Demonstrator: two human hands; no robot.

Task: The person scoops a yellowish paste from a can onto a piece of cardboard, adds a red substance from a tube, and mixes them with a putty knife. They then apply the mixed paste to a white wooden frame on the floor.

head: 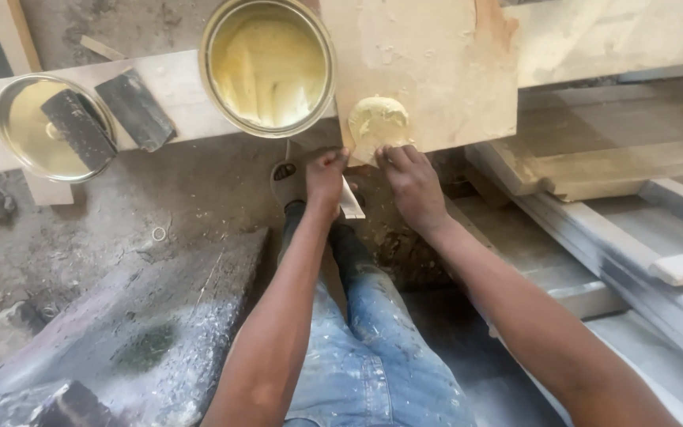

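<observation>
Pinching a pale scraper blade [351, 202] in the left hand [325, 175] — right hand [411, 180] curling its fingertips against a putty lump [376, 120] on the wooden board [436, 63], beside the open putty tin [269, 65].

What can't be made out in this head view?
- Flat pale scraper: mostly hidden behind the left hand; grip unclear.
- Right hand fingertips: at the edge of the square plywood board, beside the lump of cream putty; contact unclear.
- Depth of paste in the round open metal tin: unreadable from above.
- Foot in sandal: partly covered by the left hand.
</observation>
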